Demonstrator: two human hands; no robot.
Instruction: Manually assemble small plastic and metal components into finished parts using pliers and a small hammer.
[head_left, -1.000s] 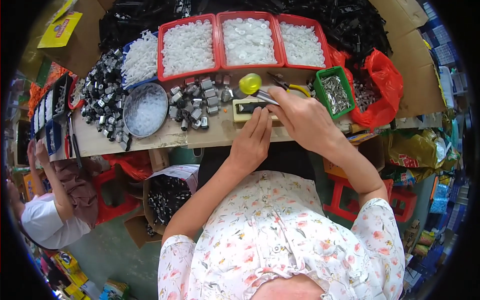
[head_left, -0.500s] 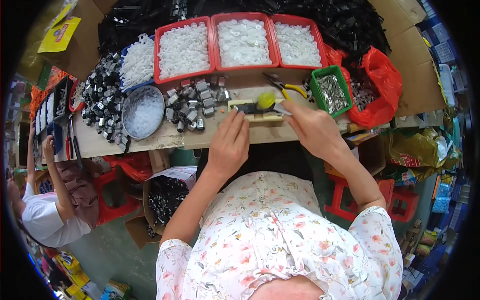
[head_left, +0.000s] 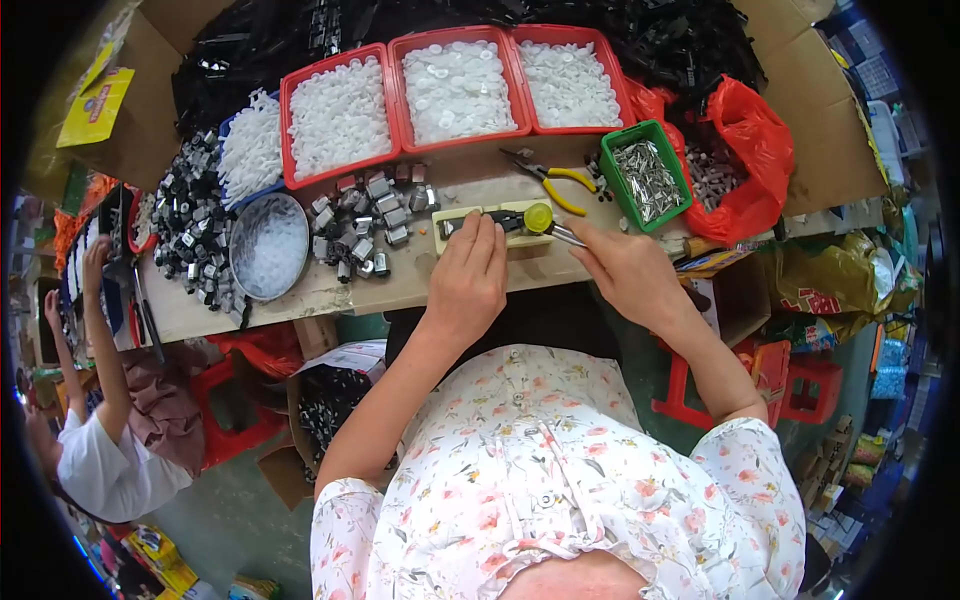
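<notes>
My right hand point(head_left: 638, 268) is closed around the metal shaft of a small hammer point(head_left: 538, 217) with a round yellow head. That head sits over the right end of a cream-coloured block point(head_left: 520, 240), at or just above a black plastic part point(head_left: 505, 219) lying in the block's groove. My left hand point(head_left: 470, 275) presses its fingers together on the left portion of this part, and the fingertips hide some of it. Behind the block lie pliers with yellow handles point(head_left: 557, 188). Grey and black metal-like pieces point(head_left: 372, 222) are heaped left of the block.
Three red trays of white plastic pieces point(head_left: 455, 95) stand behind, with a metal bowl point(head_left: 268, 245) to their left. A green basket of metal pins point(head_left: 648, 178) and a red plastic bag point(head_left: 745, 165) are at the right. Another person point(head_left: 120, 440) sits at the far left.
The blurred yellow hammer head has become sharp and shows its round face. The bench has shifted slightly left in view. At the left, the other person's arms have risen.
</notes>
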